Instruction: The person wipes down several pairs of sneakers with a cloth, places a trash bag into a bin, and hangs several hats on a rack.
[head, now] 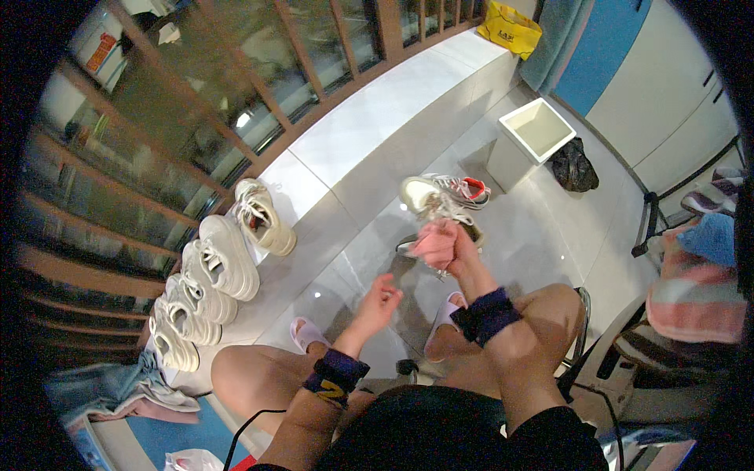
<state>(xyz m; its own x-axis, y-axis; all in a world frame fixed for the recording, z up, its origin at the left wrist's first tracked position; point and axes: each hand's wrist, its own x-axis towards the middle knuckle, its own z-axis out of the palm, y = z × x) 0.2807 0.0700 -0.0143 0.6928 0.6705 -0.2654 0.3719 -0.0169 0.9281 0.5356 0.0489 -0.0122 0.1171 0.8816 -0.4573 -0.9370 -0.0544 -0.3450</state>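
My right hand (465, 250) is closed on a crumpled pink cloth (437, 242), held over several shoes on the tiled floor. Beneath and beyond the cloth lies a white sneaker (419, 194) with loose laces, and beside it a grey sneaker with a red lining (473, 188); the cloth and hand hide part of the pile. Lower and to the left, my left hand (379, 303) is held in the air with its fingers apart and nothing in them. On the ledge at the left stands a row of white sneakers (228, 256).
A white bin (518, 147) stands beyond the shoes, beside a black plastic bag (574, 166). A yellow bag (510, 30) sits at the ledge's far end. Folded clothes (695, 306) lie at the right, more cloths (138, 391) at the lower left. Wooden bars line the window.
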